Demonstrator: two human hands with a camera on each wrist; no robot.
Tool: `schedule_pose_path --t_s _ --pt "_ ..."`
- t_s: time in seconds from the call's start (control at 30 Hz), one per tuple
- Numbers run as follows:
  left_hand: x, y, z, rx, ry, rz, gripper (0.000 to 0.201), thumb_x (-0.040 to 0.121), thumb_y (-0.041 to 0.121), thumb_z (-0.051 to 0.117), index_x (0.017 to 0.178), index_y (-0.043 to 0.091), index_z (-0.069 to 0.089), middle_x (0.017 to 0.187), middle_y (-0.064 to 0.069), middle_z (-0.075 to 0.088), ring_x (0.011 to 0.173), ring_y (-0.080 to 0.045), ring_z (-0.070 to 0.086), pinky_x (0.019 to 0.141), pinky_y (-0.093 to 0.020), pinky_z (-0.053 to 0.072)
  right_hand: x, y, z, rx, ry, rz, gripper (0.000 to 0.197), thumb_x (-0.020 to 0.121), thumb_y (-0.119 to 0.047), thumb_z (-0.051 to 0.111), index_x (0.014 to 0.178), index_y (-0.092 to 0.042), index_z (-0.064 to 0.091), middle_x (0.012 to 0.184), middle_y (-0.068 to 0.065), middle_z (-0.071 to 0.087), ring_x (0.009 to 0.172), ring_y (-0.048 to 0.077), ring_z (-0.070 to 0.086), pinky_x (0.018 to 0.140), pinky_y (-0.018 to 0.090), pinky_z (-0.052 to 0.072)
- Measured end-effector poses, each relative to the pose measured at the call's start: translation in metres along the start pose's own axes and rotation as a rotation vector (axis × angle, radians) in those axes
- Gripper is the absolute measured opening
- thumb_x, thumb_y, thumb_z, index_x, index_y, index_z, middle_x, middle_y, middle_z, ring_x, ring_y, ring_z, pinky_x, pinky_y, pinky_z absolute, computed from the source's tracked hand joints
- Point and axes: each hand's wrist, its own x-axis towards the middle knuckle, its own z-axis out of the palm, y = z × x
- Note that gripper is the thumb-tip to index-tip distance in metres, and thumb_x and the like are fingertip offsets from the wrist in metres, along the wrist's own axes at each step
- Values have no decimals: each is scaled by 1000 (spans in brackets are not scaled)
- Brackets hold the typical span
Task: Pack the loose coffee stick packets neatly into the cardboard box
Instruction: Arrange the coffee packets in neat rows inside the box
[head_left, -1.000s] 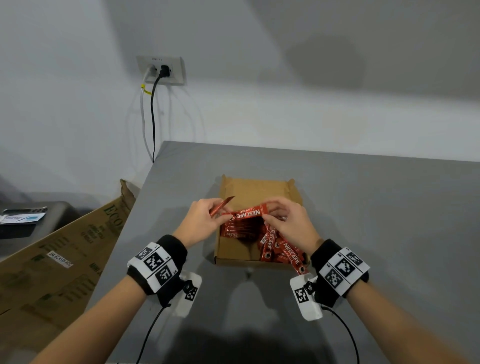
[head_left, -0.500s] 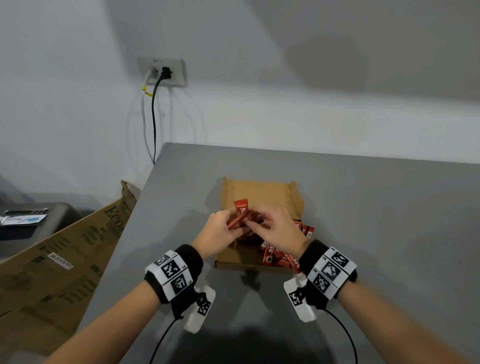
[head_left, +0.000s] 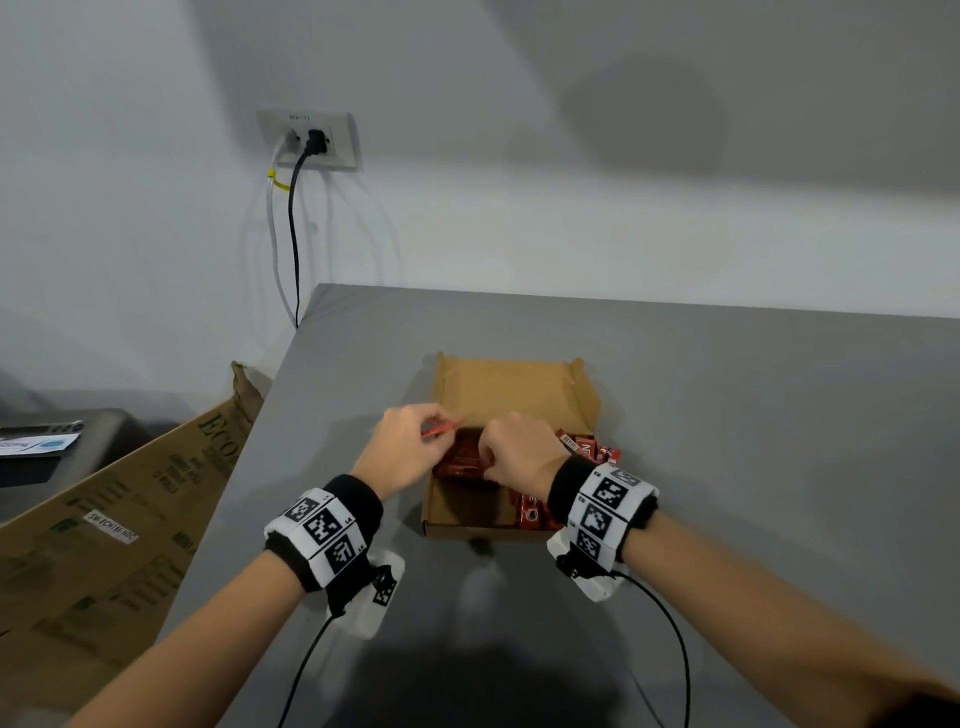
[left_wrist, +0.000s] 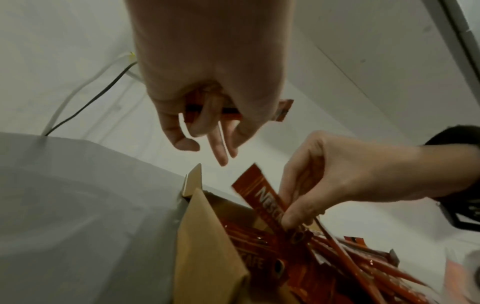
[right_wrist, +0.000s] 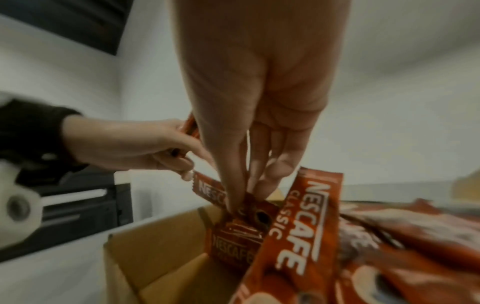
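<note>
An open cardboard box lies on the grey table, with red coffee stick packets piled in its right half and spilling over the right wall. My left hand hovers over the box's left side and grips a red packet; the left wrist view shows it tucked under curled fingers. My right hand reaches down into the pile. Its thumb and fingers pinch one packet, seen again in the right wrist view. A packet labelled "Classic" leans beside it.
A large flattened carton leans against the table's left edge. A wall socket with cables hanging down sits behind the table's far left corner. A dark unit with papers stands at the far left.
Both hands first held one packet between them above the box. They have moved lower and closer; the left hand keeps a packet, and the right hand now pinches one in the pile.
</note>
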Motion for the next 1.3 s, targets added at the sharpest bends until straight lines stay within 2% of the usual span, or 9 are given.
schedule_pose_path --t_s 0.13,0.23,0.37,0.47,0.6,0.73,0.97,1.07,1.3 --pt "-1 -1 6 243 -248 40 16 78 28 69 76 13 65 71 -2 66 65 -16 61 56 -25 46 6 -6 7 -191 -43 12 15 85 -16 55 98 -12 63 102 8 64 95 28 59 79 36 44" --pt "2 -2 5 356 -309 32 12 78 24 70 78 12 68 77 -3 67 71 -17 61 63 -27 49 8 -6 16 -213 -58 51 13 85 -21 58 97 -16 57 101 5 64 98 26 58 85 37 36" --pt "3 -3 8 451 -348 34 12 79 24 70 82 13 69 83 -3 68 78 -18 61 69 -31 50 10 -2 23 -190 -47 70 16 85 -25 61 97 -17 58 101 5 65 98 26 58 89 39 33" --pt "2 -2 14 547 -327 86 12 80 25 67 83 15 63 85 -3 66 81 -21 60 66 -26 39 10 1 25 -167 -20 79 17 85 -28 61 98 -18 60 100 4 65 99 26 57 90 39 31" --pt "2 -5 21 632 -277 116 8 85 23 57 82 17 61 86 -2 66 84 -22 58 73 -25 30 8 3 23 -158 -66 89 26 81 -35 66 101 -19 61 101 4 64 99 26 56 92 42 31" --pt "3 -11 22 626 -239 116 11 86 20 55 80 14 62 84 -5 67 81 -24 59 75 -27 35 4 5 18 -226 -43 71 9 87 -22 55 93 -17 59 94 5 64 94 27 56 89 43 32" --pt "4 -17 23 567 -176 153 11 87 22 59 87 11 60 88 -4 63 80 -23 59 70 -31 43 4 5 16 -248 -31 69 5 89 -17 52 87 -18 56 88 2 62 88 25 57 88 43 31" --pt "4 -16 22 564 -189 143 8 85 18 58 87 10 61 88 -5 64 80 -24 59 72 -35 47 5 3 13 -249 -43 67 9 87 -14 52 81 -20 48 88 3 60 87 26 56 88 43 31" --pt "4 -13 21 587 -185 146 8 87 13 54 91 10 60 93 -7 63 85 -26 58 70 -31 38 8 3 11 -226 -51 65 14 88 -13 52 78 -20 45 78 -1 49 85 24 54 89 43 29"
